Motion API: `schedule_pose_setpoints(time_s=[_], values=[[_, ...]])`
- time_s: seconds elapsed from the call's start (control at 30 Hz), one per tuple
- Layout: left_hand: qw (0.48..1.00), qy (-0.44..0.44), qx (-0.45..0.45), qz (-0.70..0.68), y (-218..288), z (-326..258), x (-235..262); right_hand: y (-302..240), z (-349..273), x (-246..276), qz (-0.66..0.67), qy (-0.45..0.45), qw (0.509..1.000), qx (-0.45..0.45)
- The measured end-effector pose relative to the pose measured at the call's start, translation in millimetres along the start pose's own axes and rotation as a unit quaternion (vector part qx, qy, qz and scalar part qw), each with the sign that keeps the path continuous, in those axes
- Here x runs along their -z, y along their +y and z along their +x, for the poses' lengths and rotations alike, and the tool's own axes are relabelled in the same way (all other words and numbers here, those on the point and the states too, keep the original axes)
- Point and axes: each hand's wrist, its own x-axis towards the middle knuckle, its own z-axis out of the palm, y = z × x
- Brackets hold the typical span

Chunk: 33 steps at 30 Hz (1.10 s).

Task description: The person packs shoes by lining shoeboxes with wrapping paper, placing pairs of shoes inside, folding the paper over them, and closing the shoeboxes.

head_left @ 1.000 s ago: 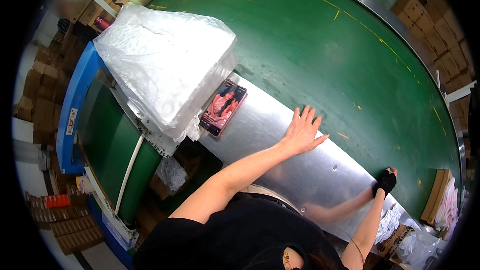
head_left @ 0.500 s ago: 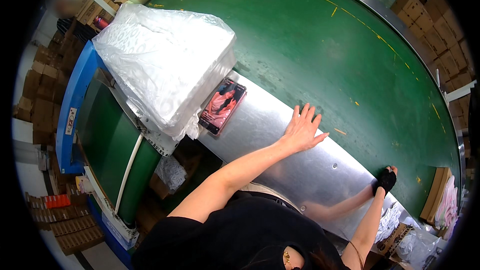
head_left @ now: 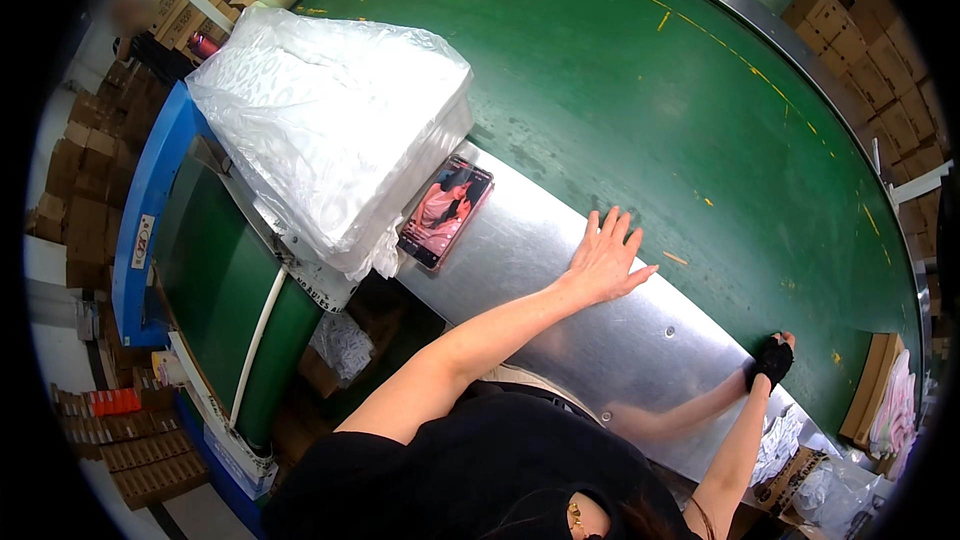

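Green belt [head_left: 640, 130]: broad, flat work surface, centre to upper right of the frame; yellow lines and marks near its far edge; small tan strip [head_left: 674, 258] lying on it near the left hand.

Metal ledge [head_left: 590, 370]: bare, shiny, bordering the belt, running diagonally from centre to lower right; screw heads visible.

Left hand [head_left: 605, 265]: bare, centre of the frame; open and flat, fingers spread, nothing gripped; palm over the ledge, fingertips past its edge over the belt.

Right hand [head_left: 775, 357]: lower right; black fingerless glove, fingers curled at the belt's near edge; whether they grip anything, cannot tell.

Phone [head_left: 445, 215]: one, left of centre, lying on the ledge, screen lit, with figures in pink.

White bundle [head_left: 335, 130]: large, boxy, in clear plastic, upper left, just beside the phone.

Blue guard [head_left: 150, 230]: curved, left side, around a second green surface [head_left: 200, 270]; white rod [head_left: 258, 345] across the latter.

Lower right corner: cardboard piece [head_left: 870, 390], upright; pink material [head_left: 895, 410] beside it; crumpled white material [head_left: 777, 445]; clear plastic [head_left: 835, 495].

Upper left: red can [head_left: 203, 46]; co-worker in dark clothing [head_left: 160, 55], partly visible.

Upper right: stacked cartons [head_left: 850, 50].
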Motion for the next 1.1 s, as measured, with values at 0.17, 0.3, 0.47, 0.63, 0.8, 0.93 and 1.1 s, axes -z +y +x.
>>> schedule_pose_setpoints(time_s=[0.17,0.3,0.47,0.63,0.8,0.93,1.1], values=[[1.000,-0.005,0.001,-0.001,1.0,0.9,0.4,-1.6,-1.6,2.5,0.008,-0.006,1.000,-0.011],[1.000,0.000,0.003,-0.005,0.8,0.3,0.1,0.7,-0.4,1.7,0.024,-0.008,1.000,-0.013],[1.000,-0.003,0.003,-0.009,1.3,-0.4,0.8,-4.6,-2.7,5.6,0.018,-0.015,0.999,-0.022],[1.000,-0.003,0.004,-0.009,1.2,0.2,0.9,3.7,0.4,0.6,0.023,-0.013,0.999,-0.024],[1.000,-0.008,0.006,-0.009,1.7,0.2,1.3,6.4,2.1,-0.5,0.022,-0.007,1.000,-0.017],[1.000,-0.008,0.004,-0.010,0.9,-0.6,0.6,7.9,3.1,-1.2,0.013,-0.022,0.999,-0.025],[1.000,-0.002,0.003,-0.008,0.8,-0.2,-0.1,7.4,1.4,-2.2,0.036,-0.008,0.999,-0.021]])
